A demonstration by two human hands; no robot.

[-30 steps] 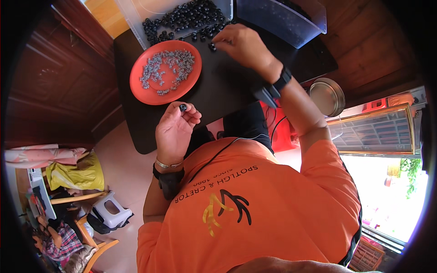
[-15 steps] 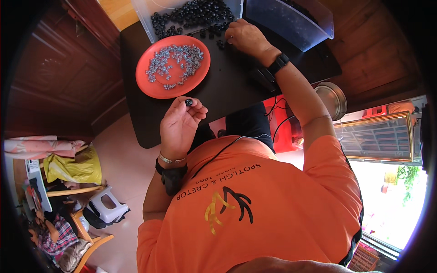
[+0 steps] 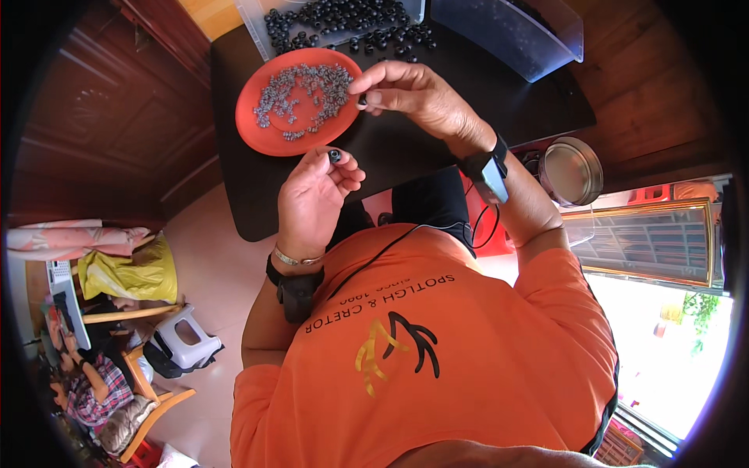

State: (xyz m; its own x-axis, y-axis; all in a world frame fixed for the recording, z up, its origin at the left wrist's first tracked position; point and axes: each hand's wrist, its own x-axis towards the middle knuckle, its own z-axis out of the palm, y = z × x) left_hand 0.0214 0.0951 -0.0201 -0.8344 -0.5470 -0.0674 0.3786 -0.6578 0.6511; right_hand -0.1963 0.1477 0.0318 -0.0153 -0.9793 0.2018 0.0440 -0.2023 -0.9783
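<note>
Between the thumb and fingers of my left hand (image 3: pixel 316 191) is a small black part (image 3: pixel 335 156), round with an opening in its end. My right hand (image 3: pixel 417 97) pinches another small dark piece (image 3: pixel 363 100) beside the right rim of an orange-red plate (image 3: pixel 253 132). Many small silvery, clear-looking bits (image 3: pixel 292 90) lie on that plate. Past it, small black round parts (image 3: pixel 398 39) are spilled over the dark table and fill the mouth of a clear plastic bin (image 3: pixel 254 31). Both hands are held above the table's near side.
A second translucent bin (image 3: pixel 507 39) stands at the table's far right. Below the right forearm sits a round metal tin (image 3: pixel 573 171). A grey plastic stool (image 3: pixel 186 339) is on the floor at left, near another person (image 3: pixel 97 390) by a wooden chair.
My right hand has come back from the spilled black parts toward my left hand, now with a small dark piece pinched in it. The left hand has stayed nearly in place.
</note>
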